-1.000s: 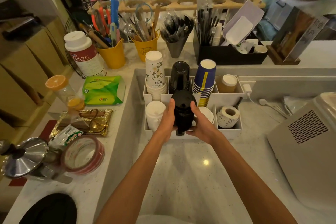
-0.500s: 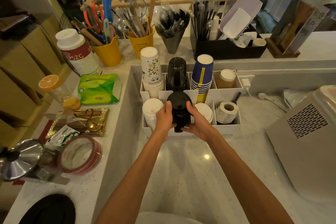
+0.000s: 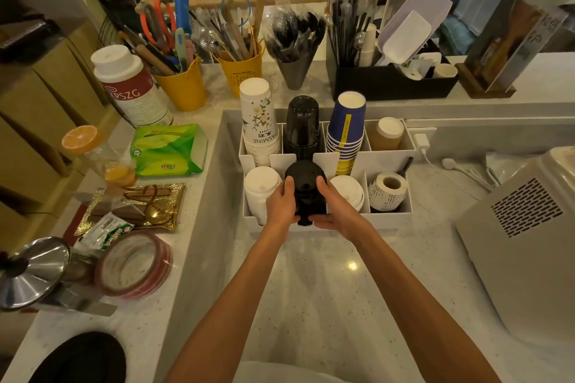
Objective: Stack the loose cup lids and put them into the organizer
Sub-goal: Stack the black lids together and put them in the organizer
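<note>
A stack of black cup lids point(image 3: 306, 190) stands upright at the front middle compartment of the white organizer point(image 3: 385, 221). My left hand point(image 3: 280, 204) presses its left side and my right hand point(image 3: 334, 208) cups its right side and base, so both grip the stack. A stack of white lids point(image 3: 259, 186) fills the compartment to the left. More white lids point(image 3: 348, 191) sit in the compartment to the right. The bottom of the black stack is hidden behind my fingers and the organizer's front wall.
The organizer's back row holds white floral cups point(image 3: 259, 121), black cups point(image 3: 302, 124), blue cups point(image 3: 345, 130) and a small jar point(image 3: 387, 134). A label roll point(image 3: 387, 191) sits front right. A grey machine point(image 3: 525, 236) stands on the right. Tape roll point(image 3: 133, 264) and clutter lie on the raised left ledge.
Both hands have carried the black lid stack slightly forward and down into the organizer's front middle compartment. The grip has stayed the same.
</note>
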Demonstrator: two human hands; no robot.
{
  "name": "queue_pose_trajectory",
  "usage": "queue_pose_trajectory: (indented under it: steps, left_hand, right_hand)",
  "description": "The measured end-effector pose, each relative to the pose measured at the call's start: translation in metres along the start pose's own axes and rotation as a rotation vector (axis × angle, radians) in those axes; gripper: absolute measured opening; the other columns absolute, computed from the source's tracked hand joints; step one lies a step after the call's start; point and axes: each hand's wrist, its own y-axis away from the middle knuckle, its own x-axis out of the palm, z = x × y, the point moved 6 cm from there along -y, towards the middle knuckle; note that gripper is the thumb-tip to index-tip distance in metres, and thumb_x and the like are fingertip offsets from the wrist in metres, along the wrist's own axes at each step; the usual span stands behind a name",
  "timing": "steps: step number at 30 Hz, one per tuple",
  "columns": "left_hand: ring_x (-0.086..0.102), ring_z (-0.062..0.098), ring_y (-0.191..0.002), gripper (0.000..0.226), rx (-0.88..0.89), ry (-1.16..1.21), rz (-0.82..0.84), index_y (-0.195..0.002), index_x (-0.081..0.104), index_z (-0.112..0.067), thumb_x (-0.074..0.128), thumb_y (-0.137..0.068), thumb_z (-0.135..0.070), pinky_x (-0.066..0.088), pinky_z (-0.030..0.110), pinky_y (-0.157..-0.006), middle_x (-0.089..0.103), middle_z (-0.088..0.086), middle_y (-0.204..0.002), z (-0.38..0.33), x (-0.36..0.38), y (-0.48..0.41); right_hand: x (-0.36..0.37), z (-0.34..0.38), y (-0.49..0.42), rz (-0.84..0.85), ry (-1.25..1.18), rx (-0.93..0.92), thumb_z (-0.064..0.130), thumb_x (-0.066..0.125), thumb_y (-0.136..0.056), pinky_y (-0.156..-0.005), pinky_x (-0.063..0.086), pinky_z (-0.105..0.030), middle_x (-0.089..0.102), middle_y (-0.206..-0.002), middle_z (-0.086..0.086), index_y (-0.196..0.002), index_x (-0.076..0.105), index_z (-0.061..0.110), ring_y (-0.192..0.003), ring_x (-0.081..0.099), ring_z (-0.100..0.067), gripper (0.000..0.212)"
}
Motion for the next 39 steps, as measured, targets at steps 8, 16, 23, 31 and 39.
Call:
queue_pose_trajectory:
  steps: [8,16,23,31,39]
  left_hand:
    - [0.059,0.033,-0.124,0.047,0.049,-0.059,0.015,-0.142,0.049,-0.021,0.039,-0.104,-0.047,0.055,0.039,-0.086,0.060,0.010,-0.138,-0.003,0.006,0.001]
    - [0.060,0.035,-0.122,0.049,0.029,-0.117,-0.034,-0.143,0.047,-0.019,0.039,-0.104,-0.048,0.057,0.041,-0.086,0.060,0.011,-0.139,-0.007,0.007,-0.005]
    - [0.058,0.035,-0.126,0.054,-0.024,-0.215,-0.025,-0.147,0.041,-0.024,0.034,-0.102,-0.054,0.055,0.049,-0.098,0.053,0.009,-0.146,-0.005,0.007,-0.005]
    - [0.060,0.031,-0.119,0.052,0.064,-0.378,-0.125,-0.140,0.048,-0.019,0.035,-0.102,-0.052,0.055,0.048,-0.096,0.061,0.011,-0.134,-0.013,-0.008,0.002]
    - [0.038,0.037,-0.136,0.057,0.161,-0.506,-0.478,-0.147,0.040,-0.013,0.048,-0.100,-0.043,0.030,0.049,-0.112,0.045,0.018,-0.147,-0.003,-0.086,-0.004]
  right_hand:
    - [-0.006,0.001,0.001,-0.076,-0.004,-0.006,0.067,0.043,-0.092,-0.089,0.058,-0.042,0.053,-0.144,-0.002,-0.148,0.032,0.034,-0.112,0.066,-0.031,0.066]
    - [-0.009,0.007,-0.011,-0.171,0.025,-0.037,0.060,0.046,-0.094,-0.095,0.056,-0.044,0.054,-0.143,-0.006,-0.146,0.039,0.024,-0.119,0.062,-0.032,0.064]
    - [-0.016,0.006,-0.015,-0.170,0.080,-0.030,0.057,0.042,-0.097,-0.103,0.049,-0.048,0.049,-0.147,-0.009,-0.146,0.038,0.024,-0.127,0.055,-0.035,0.059]
    - [-0.020,0.006,-0.016,-0.205,0.205,-0.139,0.057,0.048,-0.095,-0.103,0.049,-0.047,0.052,-0.145,-0.010,-0.149,0.037,0.025,-0.126,0.056,-0.032,0.064]
    - [-0.027,0.012,-0.010,-0.294,0.345,-0.355,0.051,0.067,-0.086,-0.105,0.046,-0.047,0.040,-0.154,0.001,-0.151,0.031,0.032,-0.136,0.045,-0.024,0.076]
